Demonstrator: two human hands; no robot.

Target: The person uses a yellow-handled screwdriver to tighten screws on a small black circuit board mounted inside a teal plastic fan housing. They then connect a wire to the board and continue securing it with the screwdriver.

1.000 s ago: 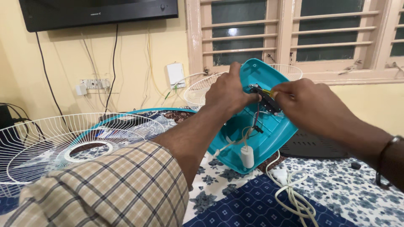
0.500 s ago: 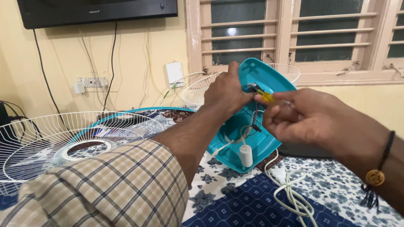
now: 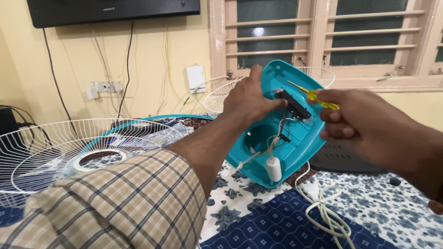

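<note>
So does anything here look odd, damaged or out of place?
Nothing looks broken or spilled. The teal fan base is tilted up on its edge with its open underside showing wires and a white capacitor. The left hand steadies it and the right hand holds a yellow screwdriver. A fan grille lies detached on the bed.

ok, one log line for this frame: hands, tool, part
left hand: grips teal plastic fan base shell | right hand: holds yellow-handled screwdriver | tip near black switch block
</note>
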